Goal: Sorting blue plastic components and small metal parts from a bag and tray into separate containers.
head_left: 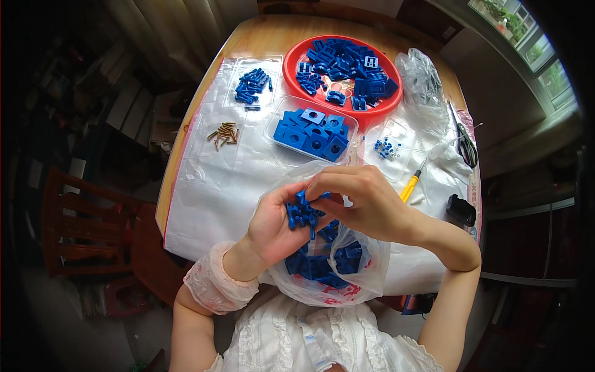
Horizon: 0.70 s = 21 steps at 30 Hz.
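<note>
My left hand (pixel 268 228) is cupped, palm up, around a small heap of blue plastic pin-shaped parts (pixel 302 215). Over that heap my right hand (pixel 370 203) bends in, thumb and fingers pinched on one of the small blue parts, mostly hidden by the fingertips. Both hands are above an opened clear plastic bag (pixel 374 263) at the table's near edge. Larger blue plastic pieces (pixel 322 268) lie inside the bag, partly covered by its film and by my hands.
Beyond my hands are a red basin (pixel 290 79) of blue parts, a clear box of square blue pieces (pixel 313 131), and a tray of blue pins (pixel 253 85). Brass-coloured screws (pixel 224 134) lie left. Rightward are tiny blue-and-white parts (pixel 387 147), a yellow-handled screwdriver (pixel 409 187) and scissors (pixel 466 146).
</note>
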Each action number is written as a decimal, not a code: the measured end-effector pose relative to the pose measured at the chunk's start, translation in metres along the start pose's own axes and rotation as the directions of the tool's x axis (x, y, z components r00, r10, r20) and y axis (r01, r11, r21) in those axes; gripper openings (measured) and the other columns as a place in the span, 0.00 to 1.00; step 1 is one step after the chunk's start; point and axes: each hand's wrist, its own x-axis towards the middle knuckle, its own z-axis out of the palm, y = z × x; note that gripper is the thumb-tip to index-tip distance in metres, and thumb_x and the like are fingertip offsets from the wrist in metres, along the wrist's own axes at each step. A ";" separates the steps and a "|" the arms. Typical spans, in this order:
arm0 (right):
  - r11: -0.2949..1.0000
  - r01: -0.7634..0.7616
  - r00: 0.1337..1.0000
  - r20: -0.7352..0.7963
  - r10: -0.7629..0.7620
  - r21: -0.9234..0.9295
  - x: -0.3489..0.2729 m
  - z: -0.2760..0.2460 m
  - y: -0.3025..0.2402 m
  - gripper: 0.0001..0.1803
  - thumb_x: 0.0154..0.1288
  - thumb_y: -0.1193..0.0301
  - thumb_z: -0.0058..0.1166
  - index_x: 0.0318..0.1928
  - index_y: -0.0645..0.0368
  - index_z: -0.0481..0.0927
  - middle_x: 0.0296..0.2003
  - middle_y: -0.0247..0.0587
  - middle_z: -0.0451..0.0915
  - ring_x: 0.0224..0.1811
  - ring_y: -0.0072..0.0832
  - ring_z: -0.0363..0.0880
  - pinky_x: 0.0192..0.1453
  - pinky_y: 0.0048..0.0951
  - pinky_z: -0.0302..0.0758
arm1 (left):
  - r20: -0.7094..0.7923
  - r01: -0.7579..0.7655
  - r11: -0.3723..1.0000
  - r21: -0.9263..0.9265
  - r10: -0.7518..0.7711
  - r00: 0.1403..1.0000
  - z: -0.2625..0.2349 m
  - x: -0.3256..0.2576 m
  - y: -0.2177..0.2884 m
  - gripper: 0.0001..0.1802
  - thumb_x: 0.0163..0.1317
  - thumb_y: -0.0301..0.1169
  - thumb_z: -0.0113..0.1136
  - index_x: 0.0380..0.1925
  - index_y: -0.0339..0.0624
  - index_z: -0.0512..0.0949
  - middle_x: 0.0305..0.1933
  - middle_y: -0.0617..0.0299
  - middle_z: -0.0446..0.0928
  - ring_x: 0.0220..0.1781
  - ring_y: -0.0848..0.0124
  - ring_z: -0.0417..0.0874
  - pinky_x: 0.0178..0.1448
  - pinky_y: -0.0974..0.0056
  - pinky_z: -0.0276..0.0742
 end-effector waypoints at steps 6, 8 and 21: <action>0.988 0.079 0.995 -0.045 -0.086 -0.132 -0.009 -0.001 -0.004 0.09 0.60 0.77 0.64 0.42 0.57 0.82 0.37 0.39 0.79 0.37 0.42 0.83 0.38 0.40 0.78 | -0.075 -0.021 0.996 -0.090 0.014 0.997 -0.004 0.001 -0.004 0.24 0.80 0.36 0.37 0.65 0.36 0.73 0.61 0.53 0.80 0.62 0.61 0.82 0.69 0.50 0.77; 0.973 0.132 0.991 0.035 -0.128 -0.191 -0.016 -0.001 -0.007 0.11 0.60 0.78 0.63 0.44 0.58 0.81 0.38 0.40 0.77 0.38 0.41 0.83 0.38 0.39 0.79 | 0.015 -0.003 0.995 -0.095 0.004 1.000 -0.005 0.001 -0.002 0.24 0.80 0.36 0.37 0.67 0.37 0.73 0.63 0.53 0.79 0.65 0.61 0.80 0.72 0.51 0.75; 0.862 0.337 0.925 0.302 -0.229 -0.378 -0.008 0.014 -0.007 0.11 0.58 0.75 0.55 0.42 0.66 0.79 0.46 0.44 0.73 0.54 0.37 0.77 0.50 0.33 0.82 | -0.125 -0.014 1.000 -0.022 0.011 0.992 0.007 -0.002 -0.012 0.25 0.80 0.37 0.36 0.69 0.43 0.71 0.72 0.56 0.73 0.75 0.63 0.72 0.79 0.53 0.65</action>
